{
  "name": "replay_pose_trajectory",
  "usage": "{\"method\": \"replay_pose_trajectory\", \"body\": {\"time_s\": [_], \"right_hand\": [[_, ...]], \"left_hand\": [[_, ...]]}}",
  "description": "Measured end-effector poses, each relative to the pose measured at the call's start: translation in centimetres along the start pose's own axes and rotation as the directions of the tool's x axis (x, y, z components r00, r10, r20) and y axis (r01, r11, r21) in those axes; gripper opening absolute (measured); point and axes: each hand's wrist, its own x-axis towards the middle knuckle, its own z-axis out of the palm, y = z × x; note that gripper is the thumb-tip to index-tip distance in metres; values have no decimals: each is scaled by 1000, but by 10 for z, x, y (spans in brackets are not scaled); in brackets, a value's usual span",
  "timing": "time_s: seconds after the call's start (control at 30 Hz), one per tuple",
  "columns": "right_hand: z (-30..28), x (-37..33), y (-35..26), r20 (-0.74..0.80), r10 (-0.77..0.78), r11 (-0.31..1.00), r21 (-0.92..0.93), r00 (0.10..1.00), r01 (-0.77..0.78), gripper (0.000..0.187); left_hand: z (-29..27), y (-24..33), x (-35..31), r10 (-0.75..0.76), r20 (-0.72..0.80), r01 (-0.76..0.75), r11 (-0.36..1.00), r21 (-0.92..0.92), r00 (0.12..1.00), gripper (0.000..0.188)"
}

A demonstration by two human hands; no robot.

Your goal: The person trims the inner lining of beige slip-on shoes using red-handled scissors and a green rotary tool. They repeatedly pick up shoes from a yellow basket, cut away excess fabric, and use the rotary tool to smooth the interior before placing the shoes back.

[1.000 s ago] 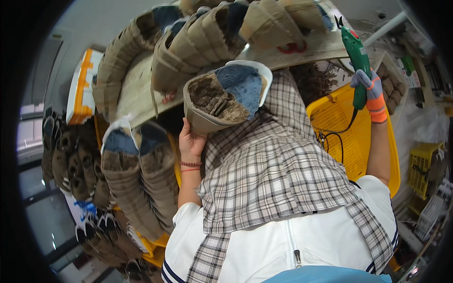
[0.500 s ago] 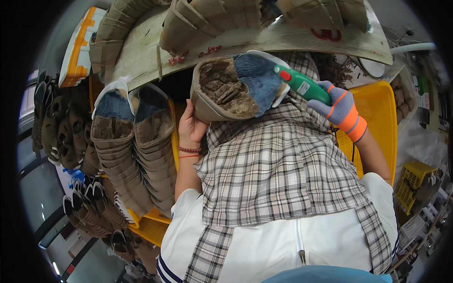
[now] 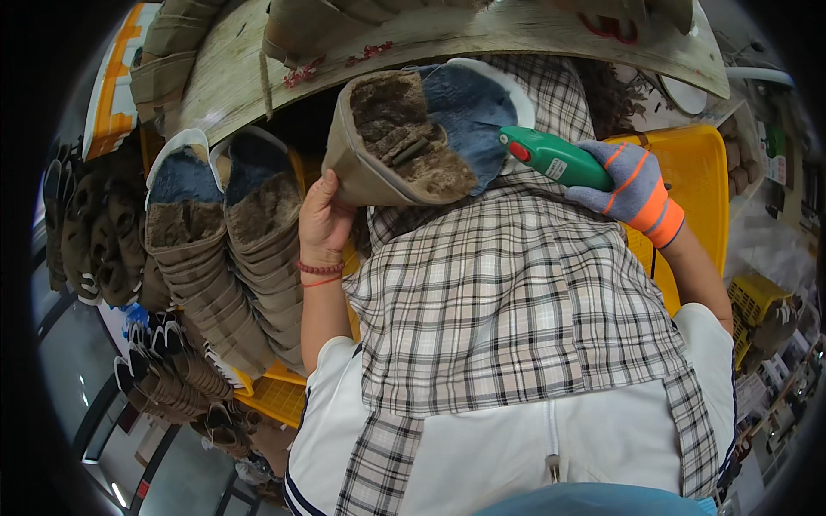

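Observation:
My bare left hand (image 3: 327,219), with a red bead bracelet at the wrist, grips a brown shoe upper (image 3: 344,155) by its left edge. The upper's fuzzy brown lining (image 3: 391,112) and blue heel part (image 3: 469,112) face up, with a white rim curving round the heel. In a grey and orange striped glove, my right hand (image 3: 624,189) is wrapped round a green handheld power tool (image 3: 555,161) with a red button. The tool points left, its front end at the right side of the blue heel part. Any blade or tip is too unclear to make out.
Two nested rows of similar uppers (image 3: 194,284) stand at my left in a yellow crate (image 3: 280,396). A wooden board (image 3: 224,99) carrying more uppers lies ahead. Another yellow basket (image 3: 688,189) is at the right. Finished-looking shoe parts (image 3: 103,224) hang in racks far left.
The upper is turned so that more of its blue heel and white rim shows. The tool has shifted slightly down relative to the rim. The whole view has moved a little.

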Motion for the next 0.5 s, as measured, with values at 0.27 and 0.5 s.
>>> {"method": "replay_pose_trajectory", "body": {"time_s": [0.27,0.5], "right_hand": [[-20,-19,2,-260,-71,995,-81,963,52,54],[-26,-32,1,-244,-141,986,-126,959,113,61]], "left_hand": [[53,9,19,-136,-56,90,859,-505,989,38],[75,17,23,-93,-110,27,870,-491,990,36]]}}
